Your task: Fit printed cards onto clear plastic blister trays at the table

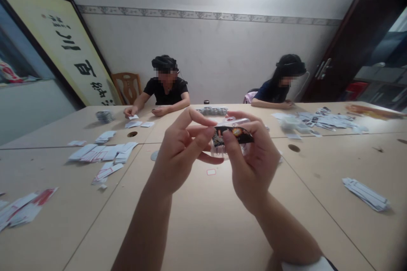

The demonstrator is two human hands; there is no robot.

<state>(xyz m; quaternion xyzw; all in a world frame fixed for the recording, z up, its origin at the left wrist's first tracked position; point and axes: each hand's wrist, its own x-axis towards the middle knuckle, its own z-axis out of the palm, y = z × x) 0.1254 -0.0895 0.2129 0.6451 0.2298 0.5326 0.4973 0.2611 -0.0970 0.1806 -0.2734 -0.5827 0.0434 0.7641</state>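
Above the middle of the table, both my hands hold a clear plastic case (217, 151). A black printed card (244, 134) with bright pictures lies against the case's near side. My left hand (182, 148) grips the left end, its thumb at the card's left edge and its fingers around the case. My right hand (254, 152) is closed on the right side, the thumb pressing the card's face. Whether the card is inside the case or only against it, I cannot tell. On the tabletop beyond my wrists lies a small white label with a red border (211, 172).
The wide wooden table (197, 228) has round cable holes. White cards (104, 152) lie in piles at left, a stack (365, 194) at right, and scattered cards (327, 119) far right. Two people sit opposite, one (167, 89) handling white cards. Round discs (104, 116) are stacked far left.
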